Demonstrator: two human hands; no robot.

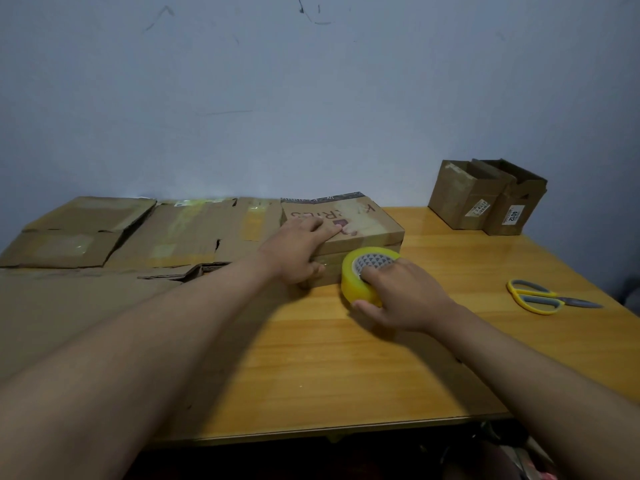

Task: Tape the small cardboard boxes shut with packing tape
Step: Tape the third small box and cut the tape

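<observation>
yellow glossy tape roll [367,271] in right hand [401,299], left hand [298,249] flat on cardboard box [367,230]

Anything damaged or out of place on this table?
Yes. The two small open boxes at the far right corner have ragged, torn top flaps, and the flattened cardboard on the left shows tears and old tape. The scissors lie flat, apart from the hands.

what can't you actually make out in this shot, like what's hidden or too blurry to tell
- Head view: the free end of the tape roll is hidden by the right hand and the box.
- The box's printed lettering is partly covered by the left hand.
- The label print on the two open boxes at the back is mostly too small to read.
- Whatever lies under the table is dark and cut off by the bottom edge.
</observation>
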